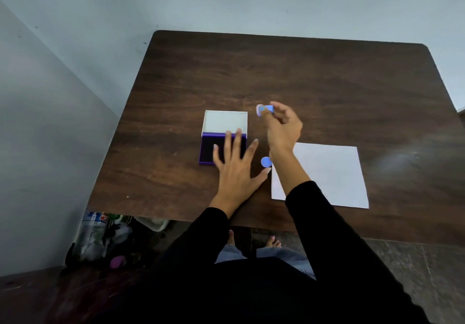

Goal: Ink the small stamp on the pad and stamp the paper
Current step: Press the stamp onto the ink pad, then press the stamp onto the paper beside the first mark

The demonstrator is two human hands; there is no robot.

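An open ink pad (pixel 207 148) lies near the middle of the dark wooden table (pixel 327 92), its white lid folded back and its dark purple pad facing up. My left hand (pixel 235 165) rests flat over the pad's right half, fingers spread. My right hand (pixel 283 128) is raised to the right of the pad and pinches a small blue stamp (pixel 264 109) at its fingertips, tilted sideways. A small round blue piece (pixel 266 162) lies on the table between my hands. A white sheet of paper (pixel 329 175) lies to the right, partly under my right forearm.
The table stands against a pale wall in a corner. Bags and bottles (pixel 98 235) crowd the floor under its left front edge. My bare feet (pixel 273 243) show below the front edge.
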